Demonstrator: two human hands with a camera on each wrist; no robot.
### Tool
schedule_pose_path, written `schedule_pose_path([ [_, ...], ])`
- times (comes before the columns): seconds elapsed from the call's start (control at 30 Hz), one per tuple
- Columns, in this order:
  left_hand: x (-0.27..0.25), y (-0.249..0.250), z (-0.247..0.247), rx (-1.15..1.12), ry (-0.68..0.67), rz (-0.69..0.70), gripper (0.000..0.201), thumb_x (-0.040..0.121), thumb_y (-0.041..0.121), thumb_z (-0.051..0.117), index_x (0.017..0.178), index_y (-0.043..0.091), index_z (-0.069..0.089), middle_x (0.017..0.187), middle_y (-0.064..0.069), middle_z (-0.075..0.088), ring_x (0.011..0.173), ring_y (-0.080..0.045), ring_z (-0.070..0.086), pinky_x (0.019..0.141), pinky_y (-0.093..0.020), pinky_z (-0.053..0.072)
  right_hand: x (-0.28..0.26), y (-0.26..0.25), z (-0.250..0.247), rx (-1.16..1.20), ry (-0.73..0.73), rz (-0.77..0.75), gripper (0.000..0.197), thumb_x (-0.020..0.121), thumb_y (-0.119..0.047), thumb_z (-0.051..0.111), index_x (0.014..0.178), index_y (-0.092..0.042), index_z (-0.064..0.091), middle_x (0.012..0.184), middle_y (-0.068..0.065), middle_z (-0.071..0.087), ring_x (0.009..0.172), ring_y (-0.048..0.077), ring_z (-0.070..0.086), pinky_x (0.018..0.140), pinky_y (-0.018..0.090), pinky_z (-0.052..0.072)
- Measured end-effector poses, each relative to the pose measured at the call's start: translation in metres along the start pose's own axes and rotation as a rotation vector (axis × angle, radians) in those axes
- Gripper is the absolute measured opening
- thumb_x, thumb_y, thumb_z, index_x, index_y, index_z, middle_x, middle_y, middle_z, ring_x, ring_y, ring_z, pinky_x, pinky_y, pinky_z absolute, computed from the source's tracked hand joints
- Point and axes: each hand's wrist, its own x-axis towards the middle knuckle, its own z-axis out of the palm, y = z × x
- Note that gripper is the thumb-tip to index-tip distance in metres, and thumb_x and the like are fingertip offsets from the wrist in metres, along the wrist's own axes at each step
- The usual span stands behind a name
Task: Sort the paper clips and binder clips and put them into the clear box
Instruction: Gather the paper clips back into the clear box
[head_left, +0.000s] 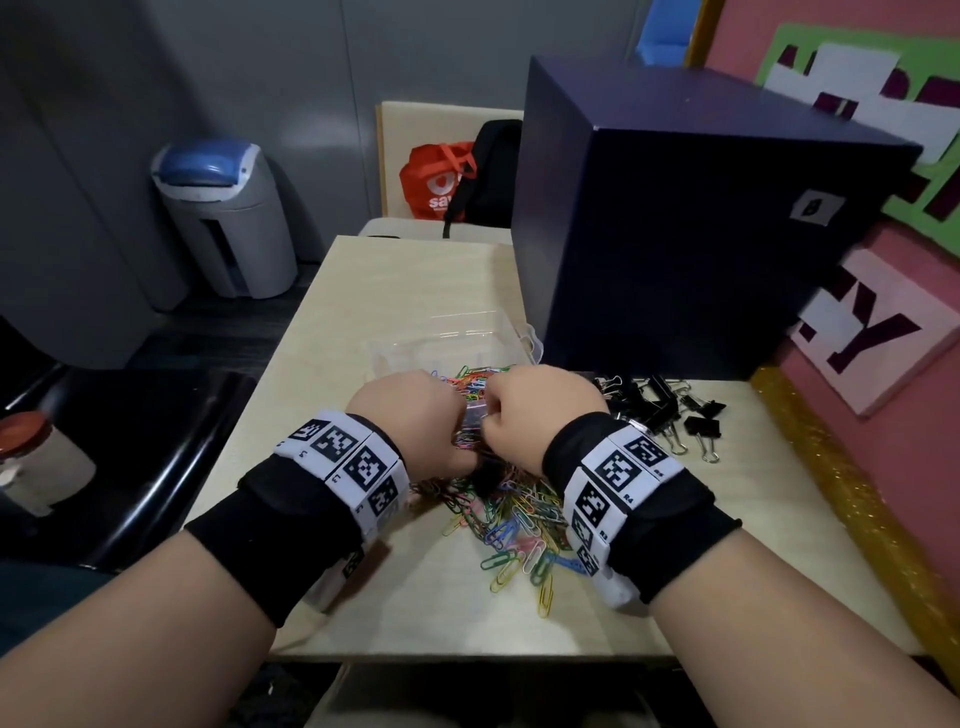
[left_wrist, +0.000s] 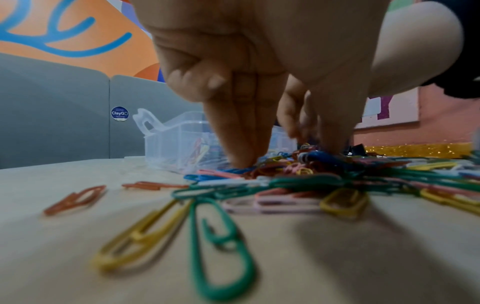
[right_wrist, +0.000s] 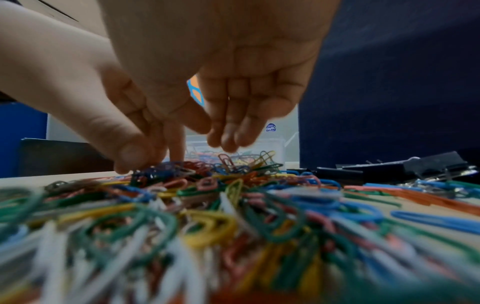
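A heap of coloured paper clips (head_left: 514, 514) lies in the middle of the table, right in front of the clear box (head_left: 457, 338), which holds some clips. Black binder clips (head_left: 660, 405) are piled to the right. My left hand (head_left: 415, 421) reaches down into the far part of the heap. Its two straight fingers (left_wrist: 239, 156) and thumb (left_wrist: 332, 139) stand on the clips with a clump between them, the other fingers curled. My right hand (head_left: 535, 410) hovers close beside it, its fingers (right_wrist: 228, 135) loosely bent above the heap and holding nothing.
A large dark blue box (head_left: 701, 208) stands at the back right, close behind the binder clips. A glittery gold strip (head_left: 841, 493) edges the table's right side against a pink wall. A few stray clips (left_wrist: 75, 199) lie left of the heap.
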Motion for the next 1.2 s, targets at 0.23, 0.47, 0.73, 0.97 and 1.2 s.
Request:
schedule_pose_path([
  [0.23,0.001,-0.005,0.002,0.016,-0.092,0.038,0.034,0.075,0.049,0.065,0.097,0.024,0.069,0.089,0.002,0.069,0.088,-0.022,0.065,0.07,-0.031,0.055,0.001,0.002,0.012,-0.064,-0.229,-0.023,0.054,0.078,-0.053,0.056,0.124,-0.026,0.052,0.124,0.002,0.049,0.118,0.027,0.048,0.093,0.041,0.047],
  [0.47,0.001,-0.006,0.002,-0.045,-0.042,0.052,0.022,0.087,0.03,0.058,0.104,0.02,0.067,0.097,-0.003,0.068,0.094,-0.024,0.063,0.069,-0.028,0.044,0.006,0.003,0.012,-0.036,-0.224,-0.069,0.034,0.087,-0.012,0.056,0.121,-0.017,0.057,0.118,0.007,0.053,0.109,0.028,0.056,0.091,0.038,0.051],
  [0.73,0.001,-0.014,-0.002,-0.396,0.254,-0.069,0.017,0.084,0.033,0.064,0.094,0.02,0.07,0.084,0.002,0.069,0.084,-0.018,0.062,0.067,-0.02,0.035,0.01,0.007,0.01,-0.017,-0.103,-0.025,0.024,0.088,-0.004,0.053,0.11,-0.012,0.059,0.111,0.01,0.057,0.102,0.027,0.059,0.08,0.031,0.047],
  [0.97,0.01,-0.026,-0.009,-0.501,0.465,-0.307,0.02,0.087,0.029,0.063,0.101,0.016,0.071,0.092,-0.002,0.071,0.092,-0.023,0.064,0.083,-0.031,0.05,0.011,0.009,0.013,0.018,-0.032,-0.01,0.019,0.09,-0.006,0.053,0.108,-0.012,0.058,0.111,0.009,0.055,0.1,0.026,0.06,0.08,0.033,0.049],
  [1.2,0.019,-0.019,0.003,-0.26,0.271,-0.26,0.032,0.09,0.034,0.055,0.118,0.021,0.061,0.116,-0.006,0.057,0.106,-0.03,0.056,0.09,-0.041,0.05,0.01,0.008,0.01,0.13,0.126,-0.032,0.021,0.093,-0.012,0.051,0.113,-0.016,0.056,0.11,0.005,0.055,0.101,0.026,0.057,0.084,0.036,0.052],
])
